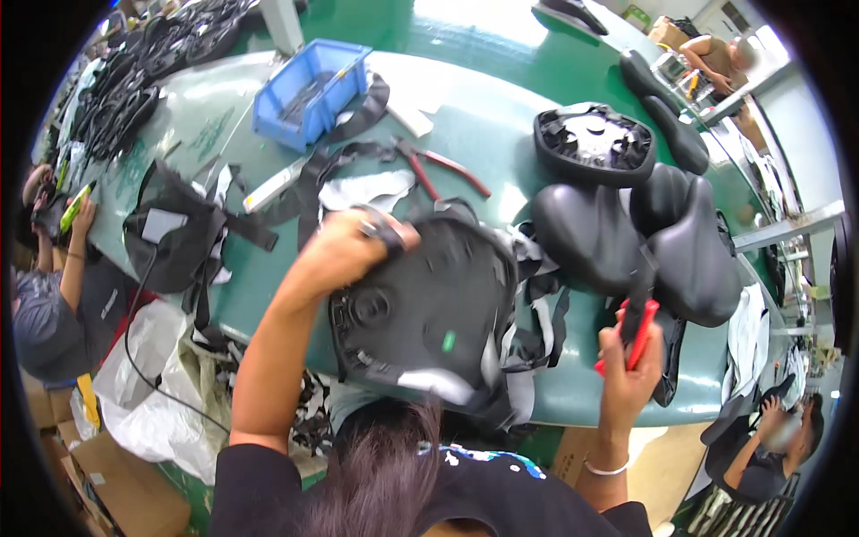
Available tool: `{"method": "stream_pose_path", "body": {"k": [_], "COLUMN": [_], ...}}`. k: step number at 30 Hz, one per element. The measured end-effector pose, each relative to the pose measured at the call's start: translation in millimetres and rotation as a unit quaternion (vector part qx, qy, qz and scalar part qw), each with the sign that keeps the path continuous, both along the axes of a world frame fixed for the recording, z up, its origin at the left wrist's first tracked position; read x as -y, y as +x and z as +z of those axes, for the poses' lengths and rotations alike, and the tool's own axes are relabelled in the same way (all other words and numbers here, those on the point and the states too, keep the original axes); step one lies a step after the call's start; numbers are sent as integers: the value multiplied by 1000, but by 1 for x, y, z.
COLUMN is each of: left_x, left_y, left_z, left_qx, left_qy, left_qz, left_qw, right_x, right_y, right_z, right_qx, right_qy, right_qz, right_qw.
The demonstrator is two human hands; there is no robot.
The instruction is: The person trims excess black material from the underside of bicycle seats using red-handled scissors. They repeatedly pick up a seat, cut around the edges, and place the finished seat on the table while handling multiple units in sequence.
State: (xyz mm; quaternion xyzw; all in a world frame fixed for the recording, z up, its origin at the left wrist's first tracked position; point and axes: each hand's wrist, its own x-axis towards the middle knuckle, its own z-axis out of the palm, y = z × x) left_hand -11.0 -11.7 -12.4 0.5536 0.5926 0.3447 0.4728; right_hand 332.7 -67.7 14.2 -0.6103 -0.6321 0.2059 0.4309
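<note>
Green table (465, 134) — saddle base (420, 313) under left fingers (371, 234), pliers (637, 327) in right fingers (640, 371)

The left hand (344, 246) gripped the top edge of an upturned black saddle (420, 309) over the green worktop (501, 134). The right hand (631, 362) held red-handled pliers (637, 327) beside 3 finished saddles (662, 233). A blue bin (309, 89) stood farther back.

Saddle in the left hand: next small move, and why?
Probably bring the red-handled pliers across to the upturned saddle. The left hand grips its top edge, underside facing up, cover fabric loose along the lower rim. The right hand holds the pliers off to the side, clear of the saddle, so the tool is not yet on the work.
</note>
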Motion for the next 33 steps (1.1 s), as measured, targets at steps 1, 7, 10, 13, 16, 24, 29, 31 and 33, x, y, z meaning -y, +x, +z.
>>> {"method": "stream_pose_path", "body": {"k": [1,7,10,13,16,24,29,31,33], "left_x": [-12,-24,21,-9,-15,-62,-65,-76,-58], "left_y": [-4,32,26,-8,-13,51,59,63,55], "left_z": [7,-42,-11,39,49,-40,-42,-46,-40], "left_qx": [101,-202,-121,-85,-472,-178,-177,-157,-210], "left_qy": [21,215,44,-138,37,226,250,264,248], "left_qz": [97,-98,-496,-539,-290,-128,-95,-116,-80], "left_qw": [990,950,858,826,832,949,947,945,942], "right_x": [-17,-118,-210,-320,-434,-524,-526,-520,-524], "right_y": [3,-11,13,77,180,262,274,331,208], "right_z": [5,81,109,113,84,-28,-53,-38,-43], "right_qx": [29,-124,-79,28,44,-230,-415,-398,-395], "right_qy": [78,154,155,151,141,-179,-138,-108,-134], "right_qz": [-1,-10,-7,-81,-210,-342,-270,-148,-31], "right_qw": [996,980,985,985,967,893,858,899,909]}}
